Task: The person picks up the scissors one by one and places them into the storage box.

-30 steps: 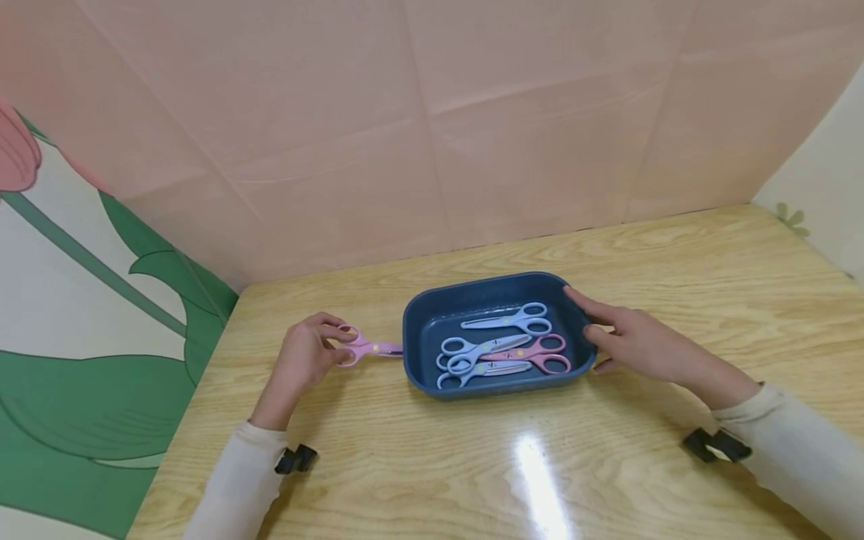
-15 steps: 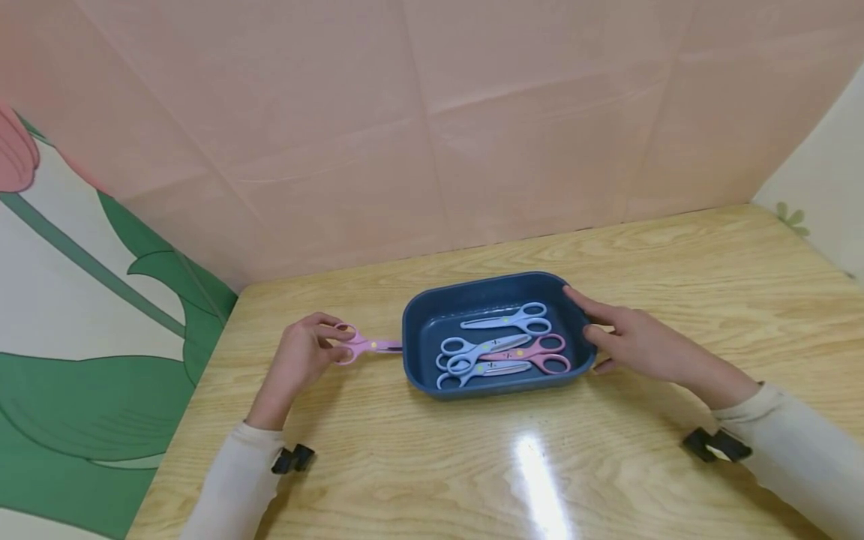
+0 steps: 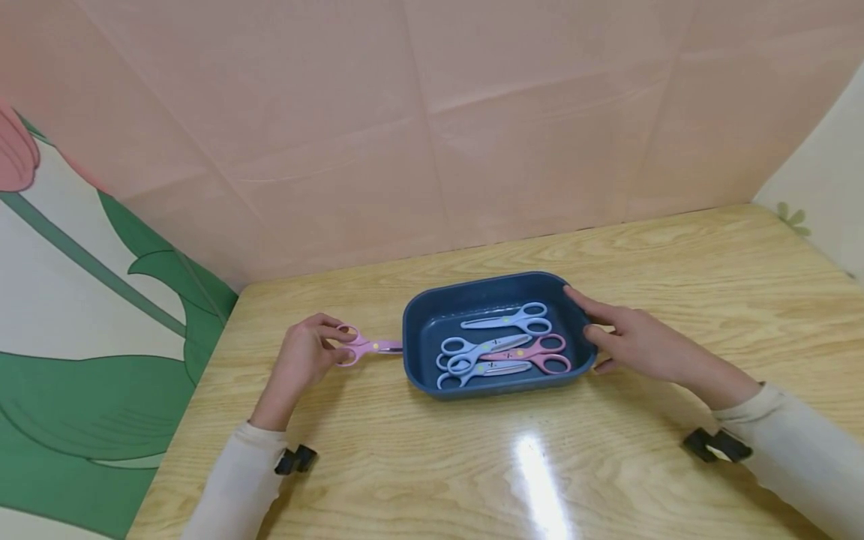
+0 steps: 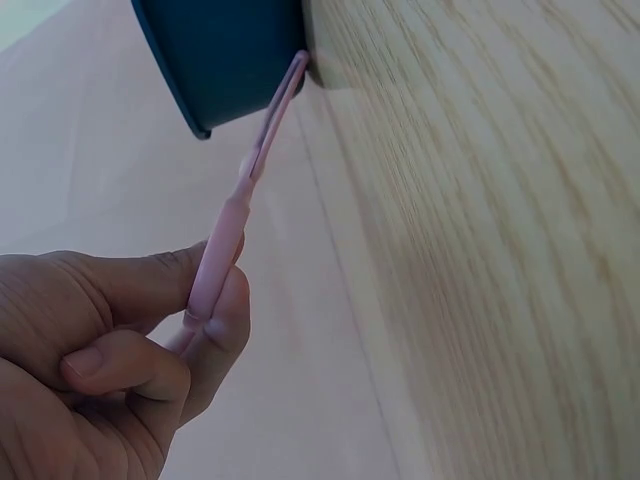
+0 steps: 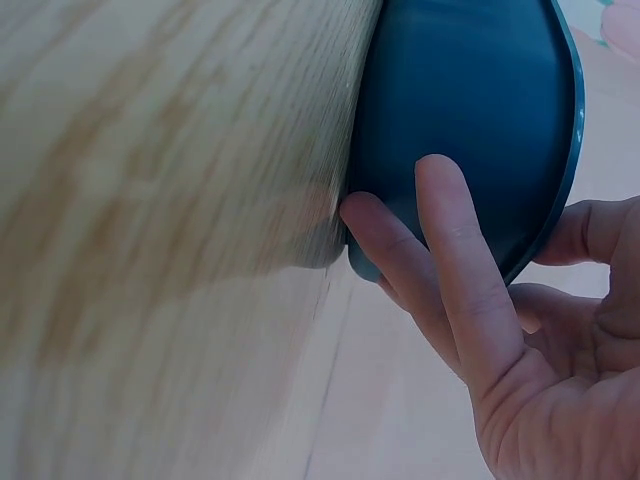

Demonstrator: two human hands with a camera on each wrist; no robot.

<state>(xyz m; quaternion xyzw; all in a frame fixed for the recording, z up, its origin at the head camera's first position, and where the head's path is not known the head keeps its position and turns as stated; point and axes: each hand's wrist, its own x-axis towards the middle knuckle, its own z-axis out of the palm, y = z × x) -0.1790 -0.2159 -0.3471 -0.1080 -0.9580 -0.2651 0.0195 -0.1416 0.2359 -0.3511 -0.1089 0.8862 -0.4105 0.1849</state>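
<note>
My left hand [image 3: 308, 355] pinches a pair of pink-purple scissors [image 3: 375, 346] by the handles, between thumb and fingers. Their blades point right, with the tip right at the left wall of a dark blue plastic tray [image 3: 413, 319]. In the left wrist view the scissors [image 4: 232, 220] show edge-on, the tip at the tray's [image 4: 225, 60] lower edge. At the tray's right end my right hand [image 3: 634, 341] holds the rim, thumb inside and fingers outside against the wall [image 5: 470, 110]. Inside the tray lie several light blue scissors [image 3: 509, 321] and a pink pair [image 3: 550, 354], partly overlapped by blue ones.
The tray stands on a wood-grain table [image 3: 405, 465] with a bright light reflection near its front. A pink sheet [image 3: 432, 135] covers the wall behind. A painted wall [image 3: 88, 337] with green leaves borders the left side, and a white wall [image 3: 823, 180] the right.
My left hand has shifted slightly left with the scissors and then back right to the tray wall. The right hand and the tray have stayed put.
</note>
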